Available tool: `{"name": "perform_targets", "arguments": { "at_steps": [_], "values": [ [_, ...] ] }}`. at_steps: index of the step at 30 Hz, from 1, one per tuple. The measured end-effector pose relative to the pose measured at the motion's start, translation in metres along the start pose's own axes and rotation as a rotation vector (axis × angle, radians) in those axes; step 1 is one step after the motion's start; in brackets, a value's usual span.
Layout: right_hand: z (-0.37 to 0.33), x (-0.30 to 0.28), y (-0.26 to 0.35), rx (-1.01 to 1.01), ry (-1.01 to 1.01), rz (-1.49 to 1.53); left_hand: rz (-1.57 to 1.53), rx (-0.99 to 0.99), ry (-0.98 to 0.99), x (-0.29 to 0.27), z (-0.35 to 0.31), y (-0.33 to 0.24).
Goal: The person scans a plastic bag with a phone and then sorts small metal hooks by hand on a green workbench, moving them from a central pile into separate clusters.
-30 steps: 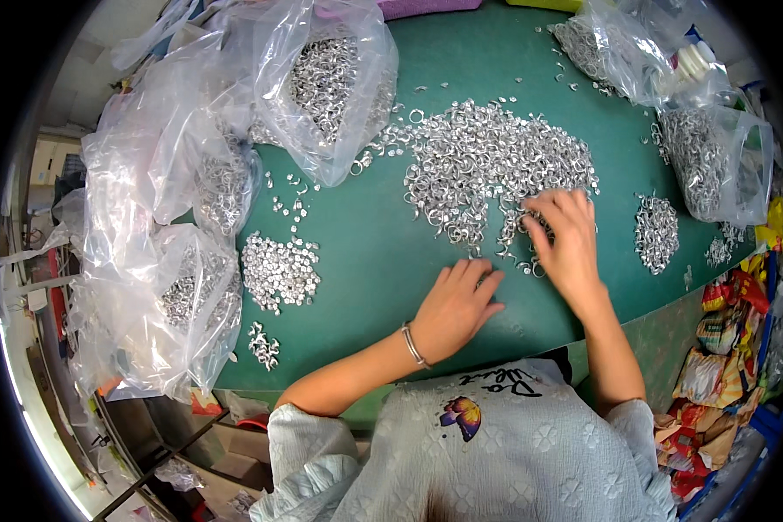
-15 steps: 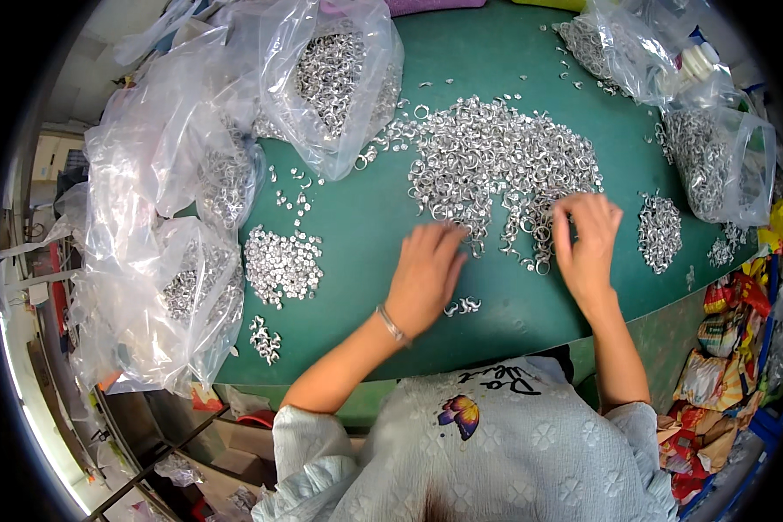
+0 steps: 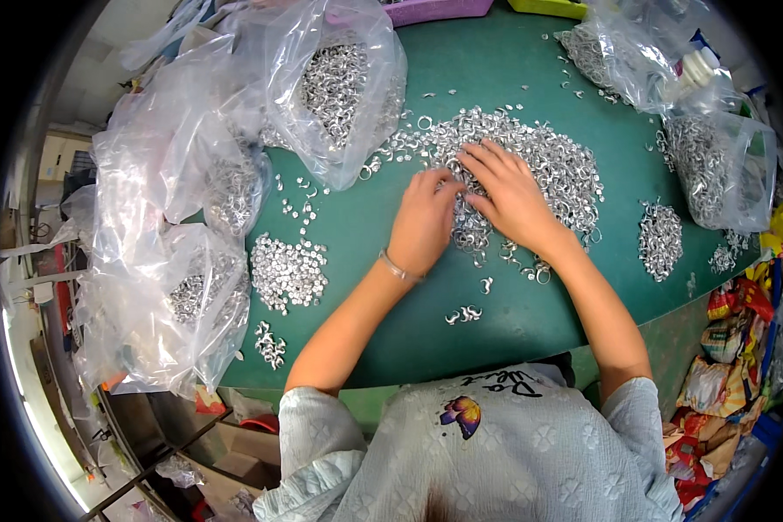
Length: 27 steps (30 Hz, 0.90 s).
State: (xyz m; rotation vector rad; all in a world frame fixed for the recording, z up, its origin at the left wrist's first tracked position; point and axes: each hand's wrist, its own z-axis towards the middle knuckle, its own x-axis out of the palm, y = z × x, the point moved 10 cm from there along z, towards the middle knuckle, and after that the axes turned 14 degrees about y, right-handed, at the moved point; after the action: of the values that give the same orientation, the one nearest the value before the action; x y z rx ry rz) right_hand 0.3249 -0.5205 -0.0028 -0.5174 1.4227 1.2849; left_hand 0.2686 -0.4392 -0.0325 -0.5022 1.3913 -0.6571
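Note:
A broad pile of small silvery metal rings and curved pieces lies on the green table. My left hand, with a bangle on its wrist, is at the pile's left front edge. Its fingers are bent and close together; anything between their tips is hidden. My right hand lies across the pile, palm down and open, fingers spread over the pieces and pointing toward the left hand. Near my left wrist rests a small cluster of curved metal pieces, with a single piece just beyond it.
Clear plastic bags of metal pieces crowd the left side. Another filled bag stands at right, beside a small heap. Small flower-like pieces lie left. A purple bin and a yellow-green bin sit at the back.
My right hand has swung left from the pile's right front edge onto its middle. My left hand has shifted slightly farther in. A single piece now lies beyond the small front cluster.

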Motion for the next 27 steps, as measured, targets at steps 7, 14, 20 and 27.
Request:
{"name": "perform_targets", "arguments": {
  "at_steps": [7, 14, 20, 27],
  "values": [
    [-0.052, -0.007, -0.004, 0.022, 0.130, -0.177, 0.067, 0.157, 0.107, 0.004, -0.048, -0.032],
    [-0.004, -0.034, -0.026, 0.105, -0.144, 0.082, -0.023, -0.071, -0.348, -0.044, -0.012, 0.015],
    [0.053, 0.001, -0.051, 0.161, -0.026, -0.191, 0.178, -0.210, -0.098, -0.030, 0.019, 0.037],
    [0.037, -0.011, -0.052, 0.138, -0.080, -0.174, 0.058, -0.082, -0.198, -0.042, 0.014, 0.035]
  ]
}}
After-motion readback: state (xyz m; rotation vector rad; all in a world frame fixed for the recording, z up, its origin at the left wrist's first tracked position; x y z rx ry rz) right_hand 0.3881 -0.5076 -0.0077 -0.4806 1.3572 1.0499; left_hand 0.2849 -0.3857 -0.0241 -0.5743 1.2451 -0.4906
